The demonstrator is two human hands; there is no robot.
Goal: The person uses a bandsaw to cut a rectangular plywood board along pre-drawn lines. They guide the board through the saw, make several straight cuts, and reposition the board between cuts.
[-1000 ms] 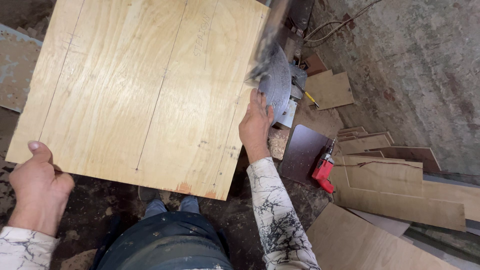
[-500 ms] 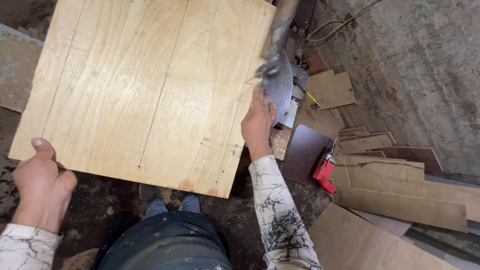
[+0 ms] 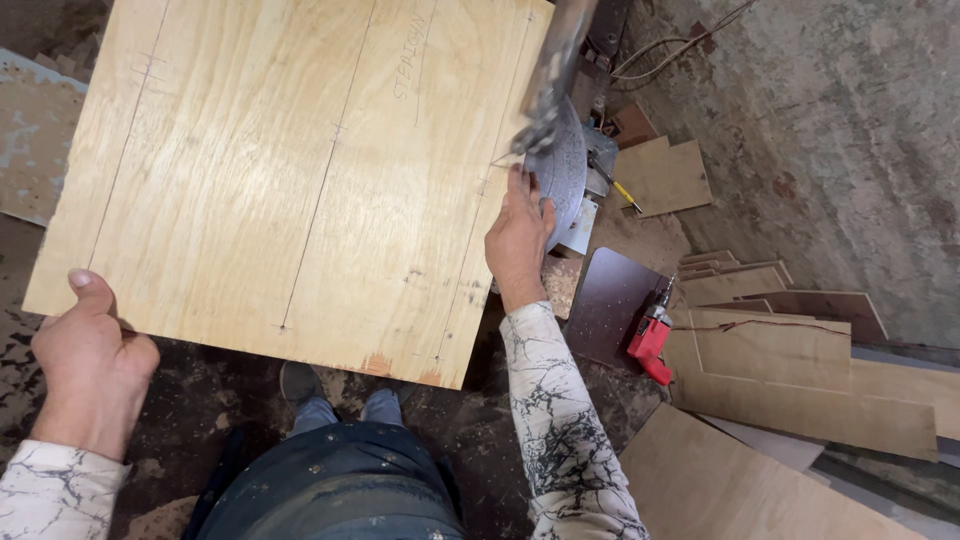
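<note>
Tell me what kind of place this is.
Probably a rough carpentry workshop. A pencil-marked plywood sheet lies at a circular saw blade, offcut boards are stacked along the concrete wall, and a red power drill lies on the dusty floor.

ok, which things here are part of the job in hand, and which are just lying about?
In use:
plywood sheet
left hand at its corner
right hand at its edge
saw blade

Lying about:
red drill
wood offcuts
dark board

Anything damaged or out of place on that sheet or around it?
The plywood sheet has a chipped, reddish-stained patch on its near edge. The right hand rests right beside the saw blade. A red drill lies among offcuts on the floor.
</note>
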